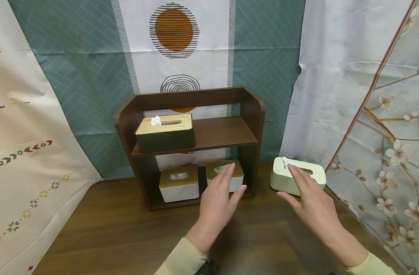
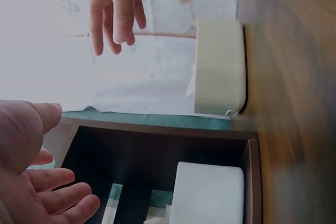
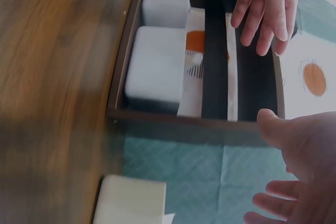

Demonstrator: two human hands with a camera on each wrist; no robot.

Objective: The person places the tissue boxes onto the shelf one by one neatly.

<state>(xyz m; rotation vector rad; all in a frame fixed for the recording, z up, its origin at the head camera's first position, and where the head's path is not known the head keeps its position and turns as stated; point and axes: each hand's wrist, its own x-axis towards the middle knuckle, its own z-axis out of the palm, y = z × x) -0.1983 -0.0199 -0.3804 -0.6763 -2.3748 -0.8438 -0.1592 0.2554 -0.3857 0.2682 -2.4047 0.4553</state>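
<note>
My left hand [image 1: 217,202] hovers above the table in front of the shelf, fingers straight and holding nothing. To its right, my right hand [image 1: 314,204] is also raised with extended fingers and nothing in it. Behind the right hand, a pale green tissue box [image 1: 285,182] stands on the table at the shelf's right; in the head view the hand partly covers it. On the lower shelf sit two white tissue boxes with wood-coloured lids, a left one [image 1: 179,192] and a right one [image 1: 237,183], the latter partly hidden by my left hand.
A dark brown two-tier shelf [image 1: 223,131] stands at the back of the wooden table [image 1: 103,229]. Its upper tier bears a dark green tissue box [image 1: 166,140] with a light wooden lid, at the left. Patterned cloths [image 1: 264,68] hang behind and at both sides.
</note>
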